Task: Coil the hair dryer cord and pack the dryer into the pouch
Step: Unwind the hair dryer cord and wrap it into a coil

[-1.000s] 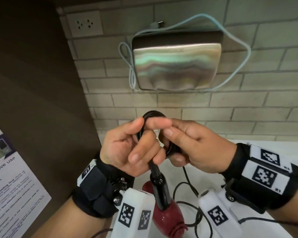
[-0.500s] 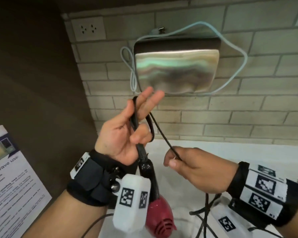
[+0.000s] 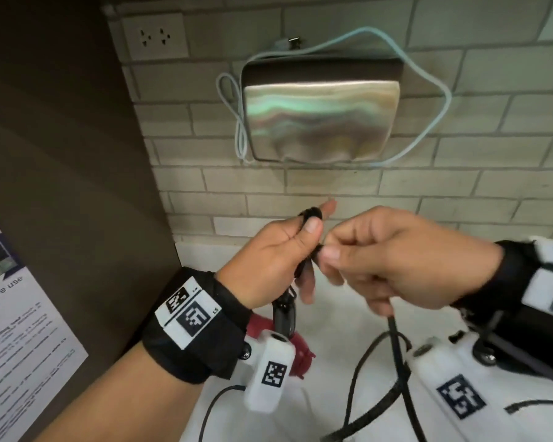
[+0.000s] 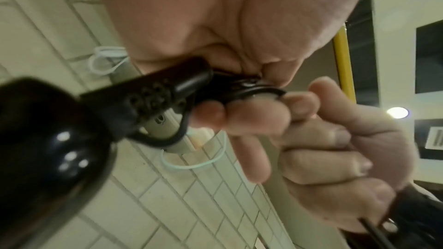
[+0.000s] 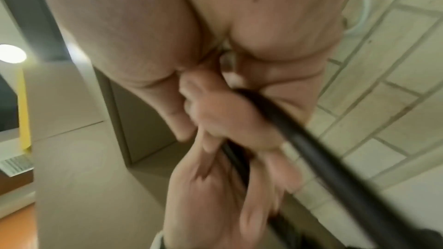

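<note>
**Head view: both hands on the dryer cord below the pouch**

Head view shows the pouch (image 3: 320, 119), iridescent and dark-topped, lying against the brick wall with a pale cable (image 3: 441, 100) looped around it. Below the pouch, the left hand (image 3: 268, 266) has its fingers curled round a few loops of the black cord (image 3: 396, 352), thumb pressed on top of them. Right beside it, also below the pouch, the right hand (image 3: 396, 266) pinches the same cord between thumb and curled fingers; the rest of the cord trails down from that hand in loose bends over the white counter (image 3: 332, 314). The red hair dryer (image 3: 297, 349) hangs below the left hand, partly hidden by the wrist camera. Left of the pouch, a wall socket (image 3: 155, 36) sits on the brick. The right wrist view is blurred.
</note>
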Demonstrator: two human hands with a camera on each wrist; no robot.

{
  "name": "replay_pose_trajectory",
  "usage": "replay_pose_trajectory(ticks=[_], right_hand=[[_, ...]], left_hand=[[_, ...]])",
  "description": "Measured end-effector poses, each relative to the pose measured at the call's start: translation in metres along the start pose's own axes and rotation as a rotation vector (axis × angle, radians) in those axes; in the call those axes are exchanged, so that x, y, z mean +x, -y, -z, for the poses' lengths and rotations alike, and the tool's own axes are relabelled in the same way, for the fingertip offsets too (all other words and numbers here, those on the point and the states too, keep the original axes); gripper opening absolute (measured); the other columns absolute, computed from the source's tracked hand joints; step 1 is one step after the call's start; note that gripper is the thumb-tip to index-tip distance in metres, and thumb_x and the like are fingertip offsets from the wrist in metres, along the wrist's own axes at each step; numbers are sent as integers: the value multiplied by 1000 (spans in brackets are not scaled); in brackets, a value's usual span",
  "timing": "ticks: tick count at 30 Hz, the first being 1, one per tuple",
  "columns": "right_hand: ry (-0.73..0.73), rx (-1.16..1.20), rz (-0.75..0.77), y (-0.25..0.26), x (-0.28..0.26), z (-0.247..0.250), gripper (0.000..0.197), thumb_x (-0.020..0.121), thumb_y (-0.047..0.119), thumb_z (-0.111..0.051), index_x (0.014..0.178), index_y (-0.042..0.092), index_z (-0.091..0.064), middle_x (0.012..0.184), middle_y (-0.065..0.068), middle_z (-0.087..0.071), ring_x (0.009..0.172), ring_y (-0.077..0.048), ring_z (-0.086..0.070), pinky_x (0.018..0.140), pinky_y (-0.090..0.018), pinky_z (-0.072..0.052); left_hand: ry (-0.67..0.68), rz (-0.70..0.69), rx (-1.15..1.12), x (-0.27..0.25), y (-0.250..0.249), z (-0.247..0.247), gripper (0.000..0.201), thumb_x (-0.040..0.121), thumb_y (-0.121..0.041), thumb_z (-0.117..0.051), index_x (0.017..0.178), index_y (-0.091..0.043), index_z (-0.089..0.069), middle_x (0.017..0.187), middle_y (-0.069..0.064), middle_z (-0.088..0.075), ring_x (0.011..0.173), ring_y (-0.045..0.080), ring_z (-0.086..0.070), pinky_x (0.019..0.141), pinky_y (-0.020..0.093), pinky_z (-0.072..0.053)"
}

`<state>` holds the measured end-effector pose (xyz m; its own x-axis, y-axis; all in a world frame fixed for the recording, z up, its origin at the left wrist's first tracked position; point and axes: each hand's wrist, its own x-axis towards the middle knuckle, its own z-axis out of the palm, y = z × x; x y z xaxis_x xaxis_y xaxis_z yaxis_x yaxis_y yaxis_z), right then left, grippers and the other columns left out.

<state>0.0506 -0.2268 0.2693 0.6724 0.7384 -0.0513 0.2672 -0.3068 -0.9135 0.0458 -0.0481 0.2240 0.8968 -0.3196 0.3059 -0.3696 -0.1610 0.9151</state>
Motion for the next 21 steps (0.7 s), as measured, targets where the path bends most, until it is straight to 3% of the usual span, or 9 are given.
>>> replay_pose_trajectory(ticks=[2, 4, 7, 9, 11, 14, 17, 19, 21], right_hand=[[-18, -149, -2, 5, -6, 16, 23, 86, 25, -68, 75, 5, -70, 47, -2, -40, 41, -15, -33, 42, -24, -36], [-44, -446, 9, 7, -8, 27, 15, 83, 26, -75, 73, 14, -72, 52, -4, -49, 42, -16, -39, 43, -24, -35], [-27, -491, -35, -3, -9, 39, 11, 79, 30, -76, 73, 23, -71, 59, -5, -63, 43, -15, -51, 47, -24, -42], [40, -407, -97, -18, -13, 47, 10, 78, 33, -73, 76, 23, -70, 68, -18, -67, 45, -19, -57, 52, -24, -45], [63, -310, -178, -37, -18, 54, 8, 81, 27, -70, 75, 22, -69, 64, -13, -65, 45, -22, -59, 53, -25, -47], [-3, -248, -259, -58, -20, 60, 17, 90, 14, -66, 76, 19, -74, 66, 2, -63, 50, -22, -63, 55, -28, -52], [-97, -324, -217, -60, -10, 53, 11, 85, 22, -72, 94, 29, -70, 79, 5, -70, 66, -19, -74, 59, -35, -55], [-179, -315, -98, -57, 3, 40, 26, 78, 23, -78, 99, 32, -65, 84, 1, -70, 66, -19, -74, 57, -42, -56], [-318, -282, 53, -53, 15, 23, 22, 76, 24, -80, 91, 31, -65, 75, -3, -66, 54, -13, -63, 53, -29, -52]], left_hand=[[114, 31, 43, -3, -3, 0, 43, 97, -46, -37, 117, -17, -63, 60, 4, -66, 41, 19, -48, 57, 49, -43], [212, 31, 124, -5, -4, 0, 17, 89, -38, -57, 94, -25, -67, 56, 2, -58, 43, 16, -45, 49, 33, -40], [255, 61, 240, -9, 1, 5, 31, 85, -19, -66, 116, -20, -63, 58, -2, -57, 56, 19, -57, 62, 34, -50], [222, 56, 307, -11, 6, 19, 11, 90, -20, -63, 95, -10, -66, 50, -2, -60, 79, 30, -70, 91, 44, -49], [170, 63, 370, -15, 6, 36, 14, 93, -21, -61, 86, -14, -71, 55, -1, -67, 100, 26, -67, 106, 41, -38], [86, 67, 397, -20, 4, 52, 25, 94, -23, -59, 74, -36, -69, 46, -5, -54, 81, 25, -70, 108, 34, -35], [67, 94, 481, -19, 9, 49, 30, 95, -22, -57, 66, -19, -63, 45, -9, -53, 84, 0, -67, 108, 32, -35], [62, 90, 484, -13, 12, 45, 39, 96, -24, -55, 58, -20, -55, 44, -8, -52, 99, 0, -64, 109, 27, -32], [58, 73, 448, -9, 15, 42, 35, 96, -28, -53, 62, -21, -56, 44, -8, -51, 77, -5, -64, 109, 30, -32]])
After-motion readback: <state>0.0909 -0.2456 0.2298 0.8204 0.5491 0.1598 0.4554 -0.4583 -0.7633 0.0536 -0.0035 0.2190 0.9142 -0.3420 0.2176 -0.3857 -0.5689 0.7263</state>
